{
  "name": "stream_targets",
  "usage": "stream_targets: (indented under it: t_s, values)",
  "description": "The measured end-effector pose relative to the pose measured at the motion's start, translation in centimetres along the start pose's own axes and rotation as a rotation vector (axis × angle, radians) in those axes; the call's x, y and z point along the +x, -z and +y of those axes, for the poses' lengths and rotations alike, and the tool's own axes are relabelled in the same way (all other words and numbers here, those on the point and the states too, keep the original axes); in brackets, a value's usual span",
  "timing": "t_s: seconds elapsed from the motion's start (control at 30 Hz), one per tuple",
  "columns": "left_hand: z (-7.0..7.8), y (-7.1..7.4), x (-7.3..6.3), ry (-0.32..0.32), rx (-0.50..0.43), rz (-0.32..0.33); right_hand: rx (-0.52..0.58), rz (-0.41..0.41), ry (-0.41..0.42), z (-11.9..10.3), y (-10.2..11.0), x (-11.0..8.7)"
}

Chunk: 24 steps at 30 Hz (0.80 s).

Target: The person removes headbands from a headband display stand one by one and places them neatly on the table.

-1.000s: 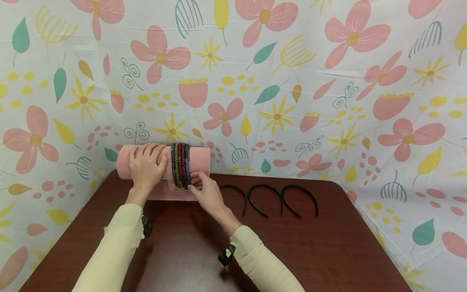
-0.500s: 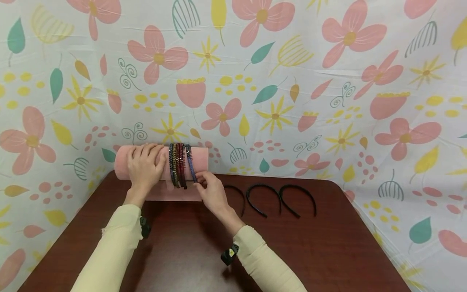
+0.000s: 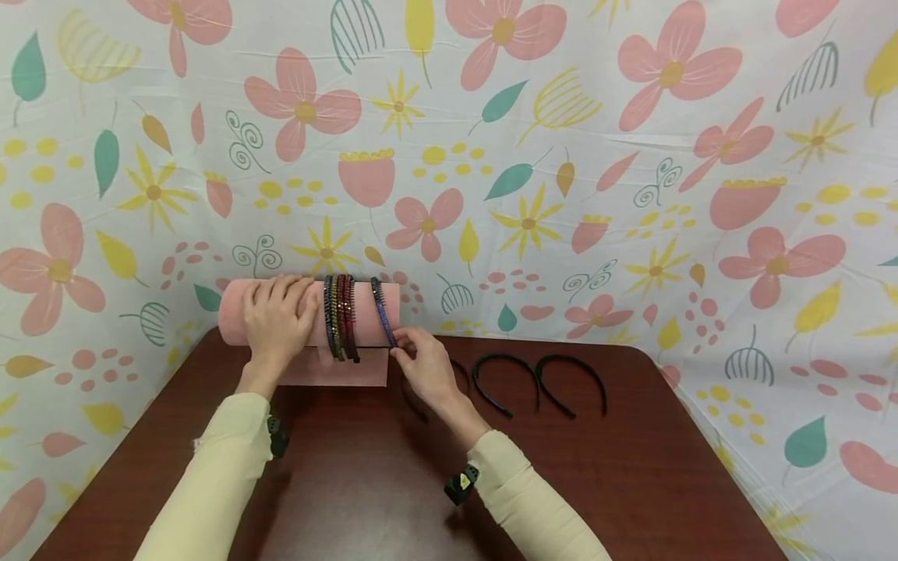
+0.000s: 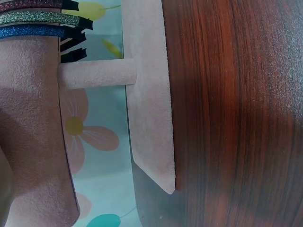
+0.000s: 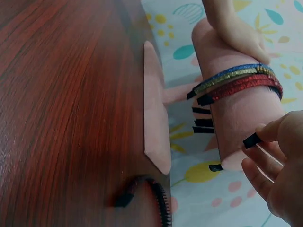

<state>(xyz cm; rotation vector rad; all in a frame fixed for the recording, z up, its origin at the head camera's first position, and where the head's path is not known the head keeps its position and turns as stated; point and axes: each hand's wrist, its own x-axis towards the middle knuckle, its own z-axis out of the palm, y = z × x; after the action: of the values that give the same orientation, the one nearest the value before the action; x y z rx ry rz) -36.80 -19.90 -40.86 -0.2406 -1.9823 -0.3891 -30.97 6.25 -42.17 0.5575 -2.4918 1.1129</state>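
Observation:
My left hand [image 3: 281, 315] lies over the left part of a pink padded headband stand [image 3: 235, 312], its fingers bent over the top of the roll. Between thumb and fingers, my right hand [image 3: 428, 366] pinches the lower end of a blue glittery headband [image 3: 383, 315] near the roll's right end. That black end tip [image 5: 252, 140] shows in the right wrist view. Left of it, several glittery headbands [image 3: 340, 315] sit close together on the roll, in red, gold and green-blue tones. The left wrist view shows the stand's post [image 4: 97, 73] and base [image 4: 149, 94].
On the dark wooden table [image 3: 337, 467], to the right of the stand, dark toothed headbands lie in a row, among them a middle one [image 3: 505, 356] and a right one [image 3: 571, 358]. Another is partly behind my right hand. A flowered cloth [image 3: 533, 171] hangs behind the table.
My right hand has moved right, drawing the blue headband away from the group toward the roll's right end. The left hand stays in place on the stand.

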Motion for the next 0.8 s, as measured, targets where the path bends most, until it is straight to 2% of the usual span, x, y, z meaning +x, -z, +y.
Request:
stream_targets:
  t_s: [0.3, 0.8]
  values:
    - [0.0, 0.0, -0.1, 0.011, 0.002, -0.026, -0.002, 0.018, 0.027, 0.9, 1.2, -0.3]
    - [-0.1, -0.2, -0.1, 0.013, -0.003, -0.013, -0.035, 0.052, 0.023, 3.1, 4.2, -0.9]
